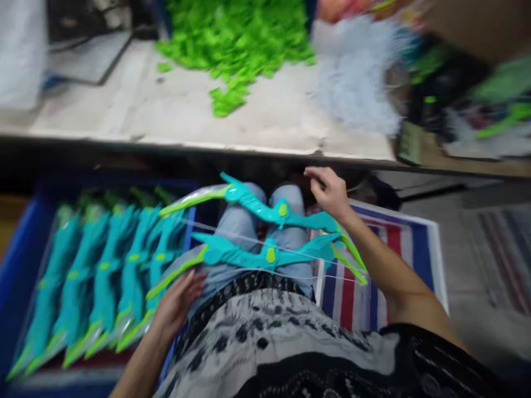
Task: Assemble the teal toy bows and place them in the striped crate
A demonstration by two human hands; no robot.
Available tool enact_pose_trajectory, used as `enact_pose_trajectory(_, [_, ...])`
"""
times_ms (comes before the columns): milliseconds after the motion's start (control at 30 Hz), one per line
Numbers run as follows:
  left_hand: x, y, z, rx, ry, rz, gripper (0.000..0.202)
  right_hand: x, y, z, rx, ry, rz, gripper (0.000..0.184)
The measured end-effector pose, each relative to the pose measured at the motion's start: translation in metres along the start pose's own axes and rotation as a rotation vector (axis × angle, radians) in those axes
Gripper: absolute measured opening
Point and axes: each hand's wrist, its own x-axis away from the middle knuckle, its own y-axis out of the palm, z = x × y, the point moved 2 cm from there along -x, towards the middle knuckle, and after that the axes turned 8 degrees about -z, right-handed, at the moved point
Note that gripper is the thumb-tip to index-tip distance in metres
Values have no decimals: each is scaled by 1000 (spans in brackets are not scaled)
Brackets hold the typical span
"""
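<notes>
Two turquoise toy bows lie across my lap, one beyond the other. The farther toy bow and the nearer toy bow have lime-green tips, a green centre button and thin white strings. My left hand is beside the nearer bow's left limb, fingers stretched out; whether it touches the limb I cannot tell. Above the farther bow's right end is my right hand, its fingers loosely bent and apart, with nothing visible in them. Slight blur softens both hands.
At left, a blue crate holds several similar bows in a row. Ahead, a worktable carries a heap of small green plastic parts and a pale sheet pile. A striped surface with a white rim stands at right.
</notes>
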Motion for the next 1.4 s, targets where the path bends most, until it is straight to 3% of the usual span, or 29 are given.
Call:
enact_pose_trajectory(33, [4, -7, -12, 57, -5, 18, 14, 9, 26, -28, -80, -106, -95, 29])
enact_pose_trajectory(133, [0, -11, -29, 185, 22, -89, 15, 33, 88, -98, -293, -328, -339, 27])
enact_pose_trajectory(233, [-4, -8, -34, 119, 45, -58, 24, 41, 133, -143, -383, -453, -487, 27])
enact_pose_trajectory(300, [-1, -12, -38, -122, 177, 87, 28, 37, 159, -161, -349, -494, -532, 27])
enact_pose_trajectory(400, [9, -22, -44, -743, 527, 217, 28, 30, 191, -183, -206, -577, -606, 26])
enact_pose_trajectory(467, [13, -25, -50, -1125, 703, 197, 25, 31, 208, -199, -70, -623, -687, 25])
enact_pose_trajectory(567, [9, -28, -56, -1512, 893, 172, 26, 34, 226, -216, 137, -622, -803, 26])
enact_pose_trajectory(633, [-2, -29, -56, -1661, 1008, 178, 25, 32, 237, -217, 222, -605, -840, 27])
enact_pose_trajectory(700, [-16, -28, -53, -1715, 1093, 100, 24, 26, 243, -211, 255, -588, -876, 30])
enact_pose_trajectory(800, [-28, -27, -44, -1591, 1074, -98, 22, 15, 245, -201, 202, -539, -936, 32])
enact_pose_trajectory(867, [-23, -28, -34, -1377, 918, -209, 16, 7, 243, -195, 63, -475, -987, 35])
enact_pose_trajectory(933, [-6, -28, -21, -1058, 675, -264, 16, -2, 241, -189, -196, -381, -1052, 39])
enact_pose_trajectory(1033, [31, -14, -5, -409, 336, -303, 32, -6, 241, -181, -707, -188, -1185, 34])
enact_pose_trajectory(1133, [62, 16, 3, 73, 206, -433, 42, 4, 245, -174, -1051, 18, -1281, 35])
enact_pose_trajectory(1200, [69, 36, 4, 178, 213, -542, 43, 13, 247, -169, -1172, 102, -1274, 41])
enact_pose_trajectory(1267, [66, 51, 4, 157, 246, -580, 41, 21, 248, -162, -1278, 165, -1260, 49])
enact_pose_trajectory(1400, [49, 60, -5, -29, 208, -454, 28, 29, 238, -149, -1377, 236, -1247, 62])
